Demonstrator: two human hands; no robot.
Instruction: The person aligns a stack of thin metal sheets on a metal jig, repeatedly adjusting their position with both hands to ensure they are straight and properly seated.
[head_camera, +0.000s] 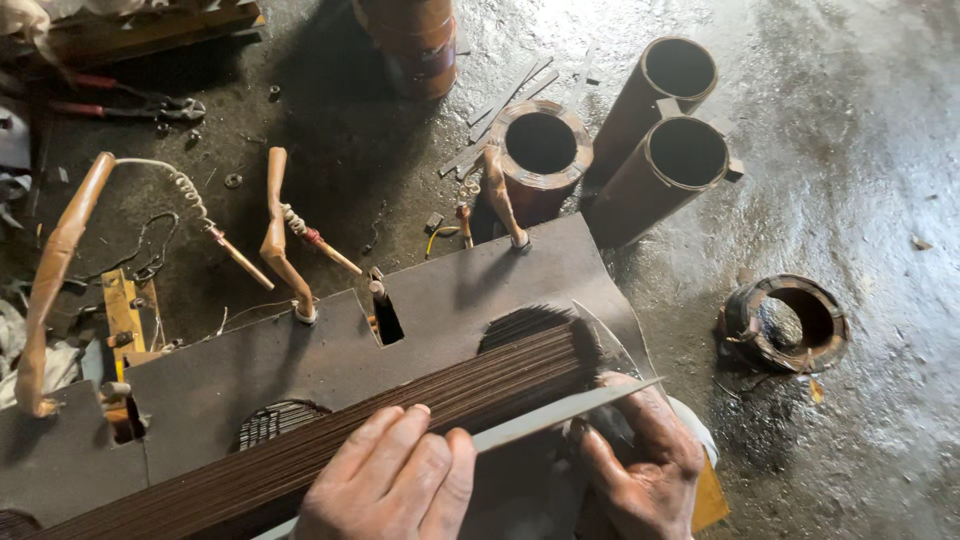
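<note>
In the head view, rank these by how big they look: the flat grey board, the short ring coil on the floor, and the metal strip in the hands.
1. Flat grey board, by far the largest.
2. Metal strip, long but very thin.
3. Short ring coil.
The strip lies nearer the camera and the left hand hides part of it, so places two and three are unsure.

Your left grip (390, 480) is bare: no glove, ring or sleeve in view. Your right grip (645, 465) is also ungloved, with dark grime smeared across the fingers (600, 455) and knuckles. No wristwear shows on either.
</note>
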